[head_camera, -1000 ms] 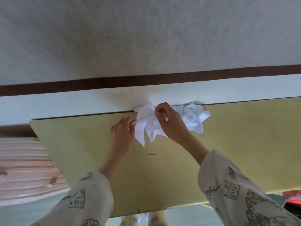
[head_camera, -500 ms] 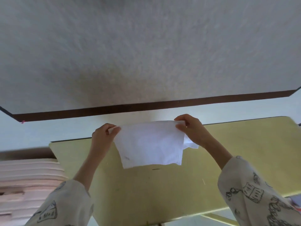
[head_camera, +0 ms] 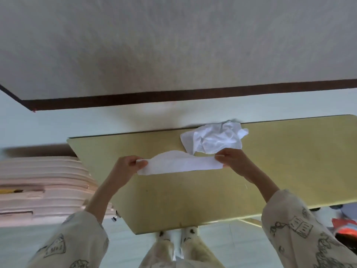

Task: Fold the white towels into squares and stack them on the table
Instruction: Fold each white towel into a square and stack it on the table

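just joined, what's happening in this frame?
A person is folding white towels at a yellow table. The left hand and right hand each pinch one end of a towel, stretched out as a long band between them just above the tabletop. A second towel lies crumpled at the table's far edge, unfolded. No folded stack shows on the table yet.

Two hands stretch a white towel (head_camera: pixel 179 165) over a yellow desk (head_camera: pixel 193 200): left hand (head_camera: pixel 127 167) and right hand (head_camera: pixel 230 161) pinch its ends. A crumpled towel (head_camera: pixel 214 139) lies at the far edge.
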